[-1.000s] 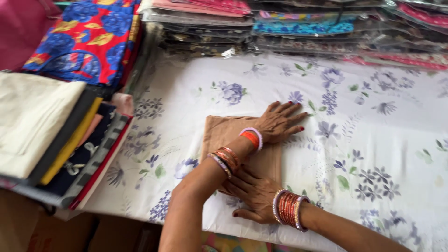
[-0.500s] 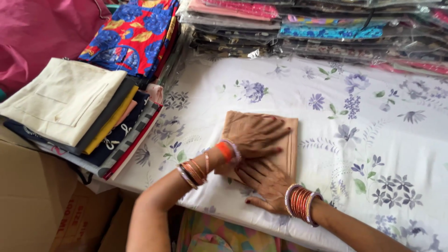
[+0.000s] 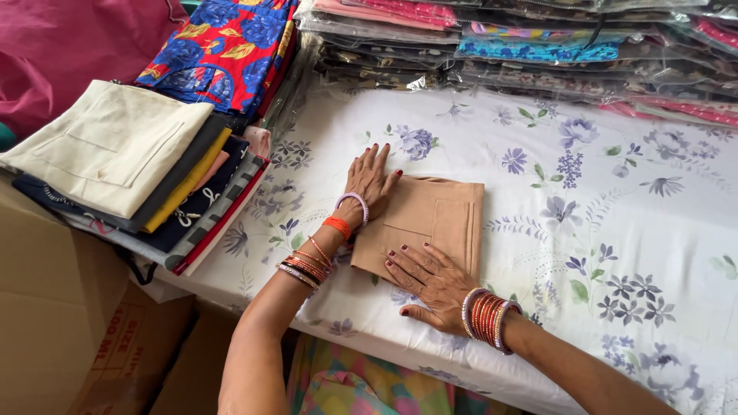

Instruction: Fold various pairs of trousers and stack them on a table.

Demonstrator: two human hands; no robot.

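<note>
A folded tan garment with a stitched pocket lies flat on the floral white sheet. My left hand rests flat, fingers spread, on the garment's left edge and the sheet beside it. My right hand lies palm down on the garment's near corner, fingers pointing left. Both wrists carry several red and orange bangles. Neither hand grips anything.
A stack of folded clothes topped by a cream piece sits at the left. Red-and-blue printed fabric lies behind it. Plastic-wrapped garment packs line the back edge. A cardboard box stands lower left.
My left hand slid from the garment's middle to its left edge. My right hand stays on the near corner. The view shifted, showing more of the left stack.
</note>
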